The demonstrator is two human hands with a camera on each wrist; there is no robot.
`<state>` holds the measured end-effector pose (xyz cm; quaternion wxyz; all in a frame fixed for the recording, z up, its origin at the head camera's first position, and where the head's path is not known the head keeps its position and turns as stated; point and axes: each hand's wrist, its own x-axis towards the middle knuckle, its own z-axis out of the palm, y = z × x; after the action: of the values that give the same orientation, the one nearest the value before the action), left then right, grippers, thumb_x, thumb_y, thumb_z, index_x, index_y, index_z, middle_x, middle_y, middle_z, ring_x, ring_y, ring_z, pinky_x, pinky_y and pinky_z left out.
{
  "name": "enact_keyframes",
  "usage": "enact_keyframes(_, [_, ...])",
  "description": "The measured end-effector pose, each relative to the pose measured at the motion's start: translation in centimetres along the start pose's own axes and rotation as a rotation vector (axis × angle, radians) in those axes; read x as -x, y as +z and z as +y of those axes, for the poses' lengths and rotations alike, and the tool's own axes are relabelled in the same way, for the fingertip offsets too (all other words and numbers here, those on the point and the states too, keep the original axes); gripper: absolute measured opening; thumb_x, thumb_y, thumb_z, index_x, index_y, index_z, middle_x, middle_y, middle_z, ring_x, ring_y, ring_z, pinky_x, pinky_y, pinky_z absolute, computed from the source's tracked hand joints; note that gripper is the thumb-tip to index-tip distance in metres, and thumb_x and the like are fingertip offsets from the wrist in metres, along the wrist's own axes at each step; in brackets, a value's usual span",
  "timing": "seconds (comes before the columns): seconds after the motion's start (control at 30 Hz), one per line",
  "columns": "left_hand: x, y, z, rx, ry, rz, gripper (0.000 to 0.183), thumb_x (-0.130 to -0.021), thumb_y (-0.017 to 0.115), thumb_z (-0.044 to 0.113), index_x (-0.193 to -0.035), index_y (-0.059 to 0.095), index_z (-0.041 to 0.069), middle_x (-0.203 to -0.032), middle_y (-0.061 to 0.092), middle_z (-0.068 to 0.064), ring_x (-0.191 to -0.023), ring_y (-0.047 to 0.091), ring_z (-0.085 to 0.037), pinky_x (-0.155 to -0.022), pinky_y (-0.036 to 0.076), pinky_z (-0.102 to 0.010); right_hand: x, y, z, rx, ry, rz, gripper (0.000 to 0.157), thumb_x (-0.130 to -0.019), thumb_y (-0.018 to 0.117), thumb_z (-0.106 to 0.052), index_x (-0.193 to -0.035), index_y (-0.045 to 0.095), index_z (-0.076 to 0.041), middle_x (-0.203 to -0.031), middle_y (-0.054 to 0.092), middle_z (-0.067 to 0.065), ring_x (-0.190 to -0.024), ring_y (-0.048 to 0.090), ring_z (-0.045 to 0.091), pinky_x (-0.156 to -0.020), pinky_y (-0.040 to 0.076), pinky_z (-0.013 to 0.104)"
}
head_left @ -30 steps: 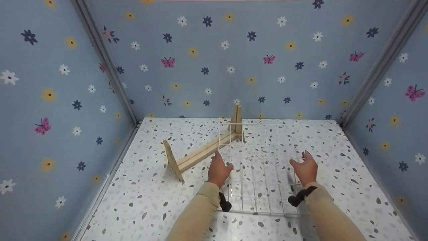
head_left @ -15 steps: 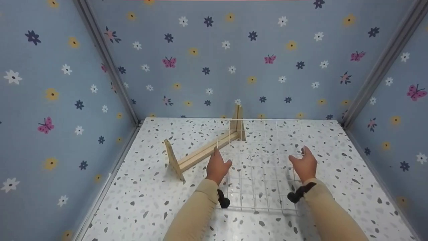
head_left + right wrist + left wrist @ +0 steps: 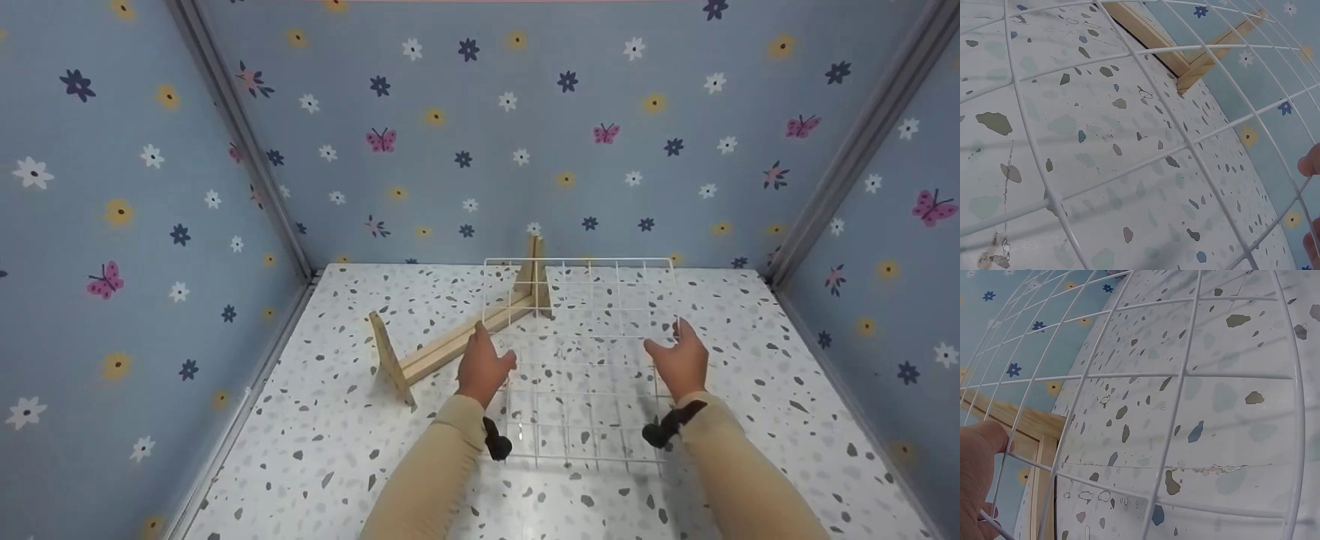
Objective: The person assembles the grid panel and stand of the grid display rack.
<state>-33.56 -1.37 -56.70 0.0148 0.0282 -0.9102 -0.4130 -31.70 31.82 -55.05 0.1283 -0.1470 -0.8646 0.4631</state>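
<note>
Head view shows a white wire grid (image 3: 591, 336), thin-barred, open-meshed, round-cornered, tilted over the speckled surface (image 3: 300, 450), its opposite sides held in the grip of left hand (image 3: 484, 369) and right hand (image 3: 681, 364).

Holding a grid (image 3: 1181, 375) over a table (image 3: 322, 480), between the left hand (image 3: 484, 369) at its left edge and the right hand (image 3: 681, 367) at its right. Seeing a stand (image 3: 442, 354) on the table, with its near end left of the left hand and its far end behind the grid's far left corner. Facing a back wall (image 3: 480, 135) beyond the table.
</note>
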Motion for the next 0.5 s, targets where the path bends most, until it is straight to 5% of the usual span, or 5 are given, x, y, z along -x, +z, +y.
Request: enact_keyframes(0.5, [-0.3, -1.4, 0.9, -0.032, 0.025, 0.011, 0.088, -0.097, 0.066, 0.032, -0.16, 0.015, -0.003, -0.158, 0.035, -0.023, -0.141, 0.042, -0.035, -0.111, 0.041, -0.047, -0.4, -0.3, -1.3, -0.005, 0.001, -0.034, 0.085, -0.094, 0.07, -0.021, -0.16, 0.021, 0.0, -0.16, 0.033, 0.022, -0.146, 0.035, 0.039, -0.118, 0.031, 0.049])
